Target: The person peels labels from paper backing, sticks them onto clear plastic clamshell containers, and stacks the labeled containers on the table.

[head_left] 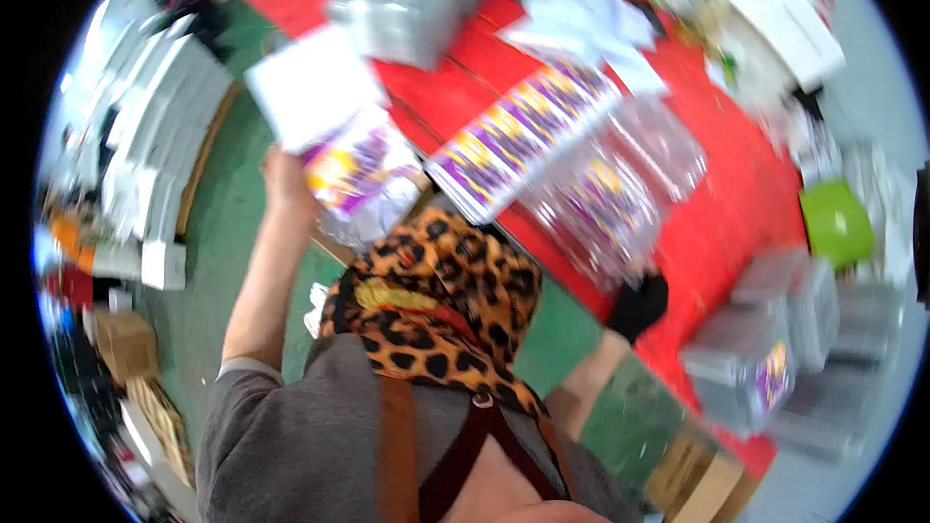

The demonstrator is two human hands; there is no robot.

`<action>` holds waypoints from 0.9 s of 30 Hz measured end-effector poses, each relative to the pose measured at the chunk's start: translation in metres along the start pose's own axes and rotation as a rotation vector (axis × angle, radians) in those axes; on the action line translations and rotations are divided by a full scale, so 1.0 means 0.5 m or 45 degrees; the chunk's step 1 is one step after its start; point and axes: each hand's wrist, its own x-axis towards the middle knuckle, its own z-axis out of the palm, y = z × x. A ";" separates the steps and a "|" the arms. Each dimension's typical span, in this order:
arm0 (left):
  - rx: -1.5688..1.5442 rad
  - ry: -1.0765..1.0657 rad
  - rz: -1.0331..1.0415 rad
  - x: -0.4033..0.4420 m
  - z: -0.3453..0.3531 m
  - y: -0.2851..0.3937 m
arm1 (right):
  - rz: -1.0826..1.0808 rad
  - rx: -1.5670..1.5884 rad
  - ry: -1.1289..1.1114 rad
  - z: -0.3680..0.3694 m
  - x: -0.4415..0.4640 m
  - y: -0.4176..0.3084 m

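Note:
My left hand (286,182), bare and blurred, has its fingers closed at the edge of a purple-and-yellow printed card (351,167). A plain white sheet (315,87) lies just above that card. My right hand (639,308) wears a black glove and grips the near edge of an opened clear plastic clamshell (668,150). A similar purple-and-yellow print (610,196) shows in the clamshell's nearer half. Between my hands, at the table edge, lies a stack of printed cards (523,136) in a long row.
Stacked clear containers stand at the back of the red table (741,223) and in a pile (765,358) at right. White papers (586,24), a white box (770,10) and a green item (838,223) lie around. Cardboard boxes (693,475) sit below, near the table corner.

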 end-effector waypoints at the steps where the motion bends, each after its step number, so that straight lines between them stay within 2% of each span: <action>1: -0.141 -0.150 -0.020 -0.005 0.019 0.024 | -0.066 -0.072 0.042 0.011 0.007 -0.021; 2: -0.302 -0.371 -0.133 -0.036 0.038 0.031 | 0.000 -0.022 0.050 -0.019 0.029 -0.045; 3: -0.305 -0.420 -0.133 -0.034 0.033 0.019 | 0.074 0.053 0.027 -0.023 0.033 -0.072; 6: -0.044 -0.219 -0.153 -0.076 0.088 -0.071 | 0.106 0.013 0.009 -0.022 0.028 -0.082; 8: -0.087 -0.260 -0.311 -0.101 0.125 -0.114 | 0.097 0.026 0.011 -0.017 0.021 -0.069; 10: -0.148 -0.434 -0.446 -0.154 0.141 -0.130 | 0.025 0.012 0.011 -0.022 0.021 -0.030; 11: 0.002 -0.374 -0.477 -0.175 0.133 -0.126 | -0.023 0.170 0.015 -0.011 0.010 0.007; 12: -0.006 -0.313 -0.536 -0.192 0.119 -0.124 | 0.204 0.473 -0.013 0.010 -0.005 0.055; 13: -0.031 -0.249 -0.622 -0.194 0.097 -0.125 | 0.194 0.506 -0.057 0.025 -0.009 0.070; 16: 0.399 -0.278 -0.521 -0.209 0.028 -0.138 | -0.070 0.402 -0.124 0.097 0.009 0.014; 17: 0.444 -0.335 -0.454 -0.228 0.014 -0.137 | -0.120 0.442 -0.175 0.123 0.010 -0.024; 19: 0.476 -0.246 -0.411 -0.219 -0.044 -0.173 | -0.208 0.526 -0.255 0.180 -0.006 -0.117; 22: 0.200 -0.219 -0.488 -0.227 -0.136 -0.174 | -0.270 0.619 -0.348 0.233 -0.069 -0.238; 27: 0.078 -0.168 -0.607 -0.220 -0.152 -0.144 | -0.268 0.656 -0.471 0.256 -0.132 -0.340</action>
